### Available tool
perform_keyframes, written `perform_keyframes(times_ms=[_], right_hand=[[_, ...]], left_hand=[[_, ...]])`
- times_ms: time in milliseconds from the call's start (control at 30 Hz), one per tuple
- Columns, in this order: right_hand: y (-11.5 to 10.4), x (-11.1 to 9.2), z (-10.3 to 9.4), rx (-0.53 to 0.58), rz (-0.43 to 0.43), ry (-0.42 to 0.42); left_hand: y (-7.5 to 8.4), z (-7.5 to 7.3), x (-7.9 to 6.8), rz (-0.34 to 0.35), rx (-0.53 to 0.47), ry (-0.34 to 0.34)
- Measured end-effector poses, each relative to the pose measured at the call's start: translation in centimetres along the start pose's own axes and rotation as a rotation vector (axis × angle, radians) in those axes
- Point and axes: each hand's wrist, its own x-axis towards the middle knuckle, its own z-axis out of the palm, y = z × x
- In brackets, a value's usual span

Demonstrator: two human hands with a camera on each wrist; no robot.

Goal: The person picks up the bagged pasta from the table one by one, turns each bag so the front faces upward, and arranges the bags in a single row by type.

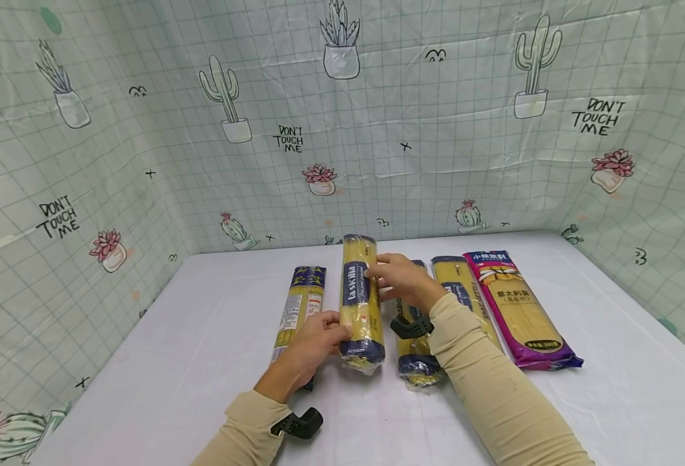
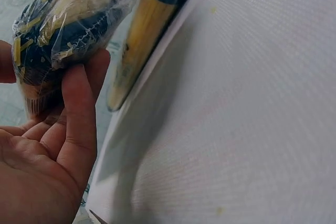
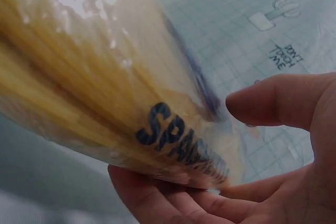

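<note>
Both my hands hold a clear-wrapped spaghetti packet (image 1: 361, 320) with dark blue ends and a "la sicilia" label, raised off the white table in front of me. My left hand (image 1: 313, 346) grips its lower left side, thumb on the front. At the upper right side, my right hand (image 1: 403, 278) holds it between thumb and fingers. In the left wrist view, the crinkled bottom end of the packet (image 2: 73, 30) rests above the left fingers (image 2: 79, 108). The right wrist view shows the right fingers (image 3: 142, 195) beneath the packet's printed side (image 3: 105, 93).
A pasta packet with a blue patterned top (image 1: 309, 277) lies left, partly behind my left hand. Two similar blue-ended spaghetti packets (image 1: 415, 362) lie right, partly covered by my right arm. A magenta-edged pasta packet (image 1: 511, 298) lies farther right. A patterned curtain (image 1: 366, 188) surrounds the table (image 1: 173, 362).
</note>
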Motion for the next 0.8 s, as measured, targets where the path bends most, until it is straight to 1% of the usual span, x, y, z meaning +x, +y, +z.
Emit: perform_keyframes(times_ms=[167,333,467,633,800], right_hand=[[0.2,-0.1,-0.1,-0.059,0.022,-0.012],[0.4,0.1,-0.2,-0.042,0.056,-0.018],[0.8,0.3,-0.3,-0.051,0.068,-0.021],[1.5,0.6,-0.4,-0.069,0.054,-0.047],[1.8,0.8,-0.2,-0.109,0.038,-0.036]], left_hand=[[-0.2,0.0,0.0,-0.024,0.013,-0.050],[-0.4,0.2,0.1,-0.052,0.039,-0.078],[-0.1,0.4,-0.1,-0.080,0.091,-0.077],[0.1,0.6,-0.3,-0.112,0.113,-0.066],[-0.1,0.7,-0.4,-0.101,0.129,-0.067]])
